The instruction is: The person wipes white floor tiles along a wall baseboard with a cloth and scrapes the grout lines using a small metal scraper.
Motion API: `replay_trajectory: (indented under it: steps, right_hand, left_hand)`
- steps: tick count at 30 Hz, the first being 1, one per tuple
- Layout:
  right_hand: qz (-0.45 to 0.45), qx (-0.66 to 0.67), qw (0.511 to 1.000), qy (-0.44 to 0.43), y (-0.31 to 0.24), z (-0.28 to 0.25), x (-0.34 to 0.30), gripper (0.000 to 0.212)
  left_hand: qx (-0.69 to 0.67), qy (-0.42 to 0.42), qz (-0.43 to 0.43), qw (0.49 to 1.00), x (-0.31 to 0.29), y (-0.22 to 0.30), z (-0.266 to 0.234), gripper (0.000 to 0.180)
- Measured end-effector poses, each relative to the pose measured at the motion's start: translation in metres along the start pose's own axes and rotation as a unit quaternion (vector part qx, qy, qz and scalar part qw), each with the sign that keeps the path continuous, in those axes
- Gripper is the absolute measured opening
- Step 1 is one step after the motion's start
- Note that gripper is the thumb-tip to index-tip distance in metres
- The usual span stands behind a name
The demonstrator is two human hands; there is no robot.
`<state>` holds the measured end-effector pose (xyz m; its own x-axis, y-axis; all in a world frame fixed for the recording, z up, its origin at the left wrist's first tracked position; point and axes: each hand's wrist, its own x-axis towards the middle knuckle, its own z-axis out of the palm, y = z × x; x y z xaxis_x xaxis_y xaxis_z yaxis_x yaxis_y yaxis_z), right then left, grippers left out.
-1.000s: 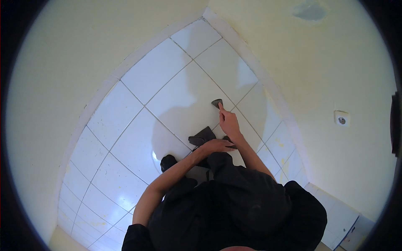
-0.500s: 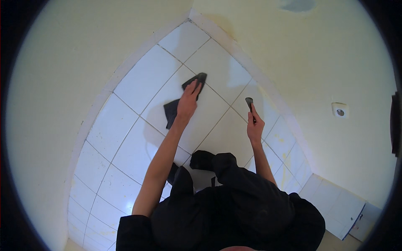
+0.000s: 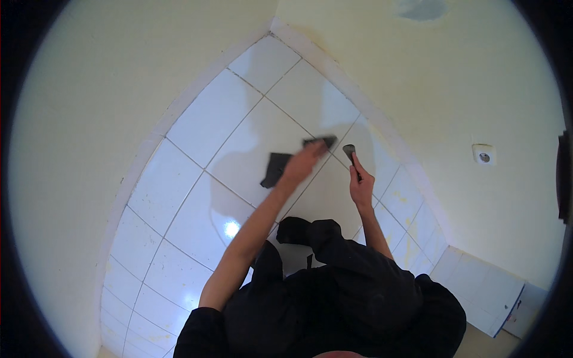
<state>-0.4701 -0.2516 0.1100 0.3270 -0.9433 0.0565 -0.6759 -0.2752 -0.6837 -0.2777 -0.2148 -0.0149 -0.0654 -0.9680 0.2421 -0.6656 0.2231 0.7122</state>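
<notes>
My left hand [image 3: 302, 164], blurred by motion, lies on a dark cloth [image 3: 276, 169] on the white tiled floor [image 3: 239, 146]. One part of the cloth shows beyond the fingertips and another hangs out on the left below the palm. Off to the right, my right hand [image 3: 362, 186] is closed around a small dark hand tool [image 3: 350, 151]. Its flared end points away from me, and I cannot make out its exact kind. The tool's end is a short way to the right of the left fingertips, apart from them.
Pale walls meet in a corner at the far end, with a skirting [image 3: 310, 45] along the floor. A power socket [image 3: 484, 154] sits on the right wall. Yellowish stains [image 3: 401, 196] mark tiles at the right. A white tiled step [image 3: 474, 286] stands at the lower right.
My left hand has swept to the right and slightly nearer, taking the cloth along toward the tool. The right hand with the tool has shifted only slightly.
</notes>
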Motion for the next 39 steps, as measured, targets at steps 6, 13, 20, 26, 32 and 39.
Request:
replay_trajectory:
  steps: [6, 13, 20, 26, 32, 39]
  right_hand:
    - [-0.074, -0.135, 0.972, -0.177, 0.008, 0.045, -0.008, 0.038]
    - [-0.067, -0.133, 0.976, -0.158, 0.01, 0.077, -0.001, 0.043]
    - [-0.038, -0.141, 0.975, -0.165, -0.001, 0.079, 0.0, 0.043]
    - [0.057, -0.061, 0.983, -0.165, -0.005, 0.053, -0.01, 0.038]
    - [-0.024, 0.07, 0.997, 0.017, 0.007, 0.017, 0.014, 0.04]
    - [0.042, 0.16, 0.983, 0.074, 0.002, 0.003, 0.024, 0.04]
  left_hand:
    - [0.089, 0.081, -0.086, 0.989, 0.009, -0.071, -0.077, 0.067]
    - [0.095, 0.069, -0.106, 0.987, 0.006, -0.068, -0.085, 0.067]
    - [0.082, 0.068, -0.107, 0.988, 0.007, -0.069, -0.084, 0.068]
    - [0.055, 0.04, -0.097, 0.993, 0.006, -0.061, -0.088, 0.069]
    - [-0.043, -0.052, 0.022, 0.997, -0.02, -0.035, -0.006, 0.064]
    - [-0.085, -0.24, 0.17, 0.952, -0.042, 0.04, 0.04, 0.065]
